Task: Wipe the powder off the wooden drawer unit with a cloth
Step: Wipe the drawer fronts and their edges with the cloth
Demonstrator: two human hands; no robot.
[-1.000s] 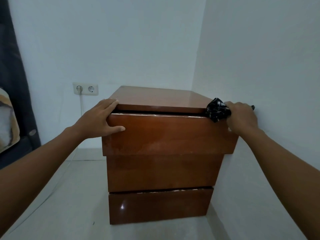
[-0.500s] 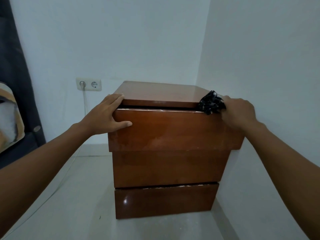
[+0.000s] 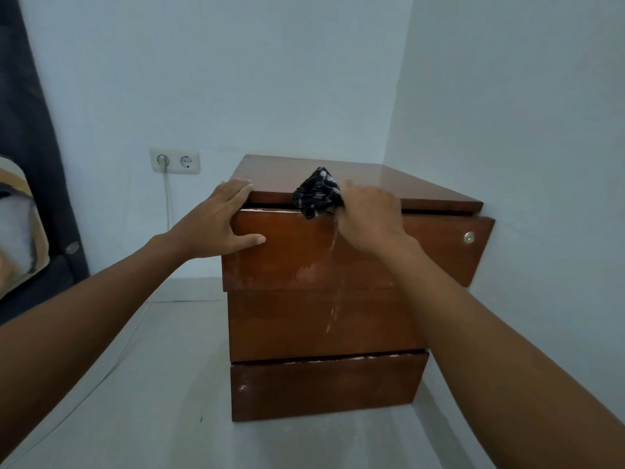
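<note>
Your right hand [image 3: 370, 218] held a bunched dark patterned cloth [image 3: 318, 192], fingers closed around it, and pressed it onto the top edge of the pulled-out top drawer [image 3: 304, 255], about midway along that edge and just under the front lip of the drawer unit [image 3: 372, 184]. Your left hand [image 3: 220, 228] braced the drawer's left corner, palm flat, fingers spread over the upper edge and thumb on the front face; it gripped nothing else.

White powder [image 3: 333, 309] was streaking down the drawer fronts below the cloth, so I judge the wipe was only partway through. The stretch of the top edge from the cloth to the right corner looked clean, while the part between your two hands was mostly hidden. Pale smears remained along the lower part of the top drawer's face, and a broken white line showed on the upper edge of the bottom drawer [image 3: 324, 384]. The top of the unit looked glossy and mostly clear.

No brand, label or writing could be read anywhere; the wall socket [image 3: 175, 160] carried no legible marking.
</note>
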